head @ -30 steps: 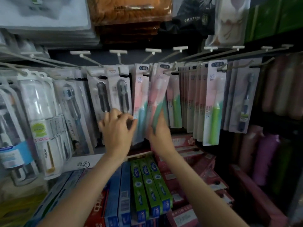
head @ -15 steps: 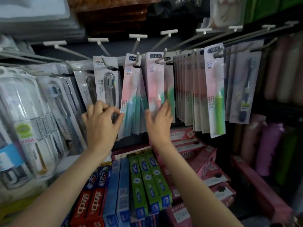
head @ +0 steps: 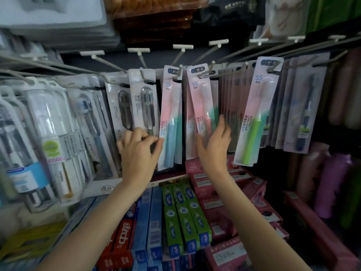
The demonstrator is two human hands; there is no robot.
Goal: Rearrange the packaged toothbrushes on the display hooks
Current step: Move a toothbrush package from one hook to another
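Packaged toothbrushes hang in a row on metal display hooks [head: 176,58]. My left hand [head: 139,151] pinches the bottom of a grey toothbrush pack [head: 144,100], right beside a pink pack with a blue brush [head: 170,118]. With straight fingers, my right hand [head: 214,147] touches the lower part of a pink pack with a pink and green brush [head: 202,106]. To its right hangs a dense bunch of pink packs [head: 237,90], then a pink pack with a green brush [head: 256,118] and a lilac pack with a dark brush [head: 304,106].
Large clear blister packs [head: 45,137] hang at the left. Below the hooks lie toothpaste boxes: red and blue [head: 140,227], green [head: 183,214], and pink [head: 244,194]. Folded goods [head: 152,18] are stacked on the shelf above. Pink and purple bottles [head: 330,180] stand at the right.
My right hand has shifted right across the pink packs, its fingers now reaching the dense bunch. The left hand stays pinching the grey pack. The view has tilted down slightly.
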